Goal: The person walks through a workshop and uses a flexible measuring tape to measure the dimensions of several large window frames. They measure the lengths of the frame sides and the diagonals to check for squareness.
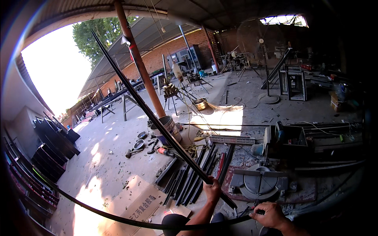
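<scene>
My left hand (212, 190) is wrapped round the lower part of a long, straight black profile bar (157, 122). The bar slants from beside my legs up to the upper left, past a brown post. At the lower right, my right hand (271, 215) is closed on the end of a long, bendy black strip (118, 221). That strip sweeps in a curve across the bottom of the view and up to the left. A small dark thing with a bit of red shows at my right fingertips; its kind is unclear.
Just right of the left hand, a mitre saw (260, 182) sits on the floor. Black profile pieces (188, 181) lie ahead, near flat cardboard (132, 204), a bucket (170, 128) and a hammer (134, 153). Dark frames (47, 165) lean at left; a stand fan (268, 98) is farther off.
</scene>
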{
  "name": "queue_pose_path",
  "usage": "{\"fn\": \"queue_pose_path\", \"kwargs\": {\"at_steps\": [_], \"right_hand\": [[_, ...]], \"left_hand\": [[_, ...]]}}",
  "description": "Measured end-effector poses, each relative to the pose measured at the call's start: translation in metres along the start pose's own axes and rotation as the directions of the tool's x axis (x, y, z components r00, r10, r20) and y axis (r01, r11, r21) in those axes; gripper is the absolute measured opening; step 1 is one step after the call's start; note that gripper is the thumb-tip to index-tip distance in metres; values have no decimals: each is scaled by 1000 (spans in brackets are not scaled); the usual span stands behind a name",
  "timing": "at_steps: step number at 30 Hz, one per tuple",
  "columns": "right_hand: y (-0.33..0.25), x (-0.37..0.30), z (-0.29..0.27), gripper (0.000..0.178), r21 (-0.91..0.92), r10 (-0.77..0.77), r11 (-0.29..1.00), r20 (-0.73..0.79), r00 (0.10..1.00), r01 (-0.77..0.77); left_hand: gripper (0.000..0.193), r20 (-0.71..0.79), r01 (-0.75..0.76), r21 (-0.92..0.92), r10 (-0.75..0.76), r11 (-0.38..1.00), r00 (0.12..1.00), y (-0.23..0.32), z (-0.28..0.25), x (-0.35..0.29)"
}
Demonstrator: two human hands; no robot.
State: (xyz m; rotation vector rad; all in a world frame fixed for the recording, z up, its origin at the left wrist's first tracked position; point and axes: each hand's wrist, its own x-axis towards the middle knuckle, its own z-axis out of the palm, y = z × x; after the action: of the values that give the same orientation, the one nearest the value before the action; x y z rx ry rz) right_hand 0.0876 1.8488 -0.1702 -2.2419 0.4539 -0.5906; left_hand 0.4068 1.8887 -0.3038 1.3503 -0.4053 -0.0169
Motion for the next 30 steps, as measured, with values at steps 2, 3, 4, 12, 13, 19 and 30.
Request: {"fn": "queue_pose_path", "kwargs": {"at_steps": [2, 3, 4, 12, 13, 19, 30], "right_hand": [[7, 1, -4, 23, -19, -28, 999, -44, 999, 27], [9, 0, -8, 24, -3, 1, 1000, -46, 999, -2], [9, 1, -13, 24, 6, -20, 1000, -49, 999, 20], [13, -1, -9, 28, -55, -3, 998, 39, 999, 5], [12, -4, -11, 28, -36, 13, 999, 47, 999, -12], [18, -5, -11, 25, -37, -12, 999, 3, 1000, 12], [34, -12, 2, 29, -51, -1, 999, -29, 1000, 0]], "left_hand": [[8, 24, -83, 85, 82, 993, 996, -1, 4, -1], [9, 45, -45, 81, 42, 996, 998, 8, 10, -7], [10, 64, -120, 106, 114, 987, 991, 18, 16, -14], [4, 181, -273, 131, 247, 953, 952, -26, -12, -11], [4, 174, -305, 166, 276, 938, 945, -29, -15, -14], [5, 209, -305, 194, 264, 932, 942, 5, 2, -28], [13, 308, -284, 276, 195, 918, 931, -28, -29, -4]]}}
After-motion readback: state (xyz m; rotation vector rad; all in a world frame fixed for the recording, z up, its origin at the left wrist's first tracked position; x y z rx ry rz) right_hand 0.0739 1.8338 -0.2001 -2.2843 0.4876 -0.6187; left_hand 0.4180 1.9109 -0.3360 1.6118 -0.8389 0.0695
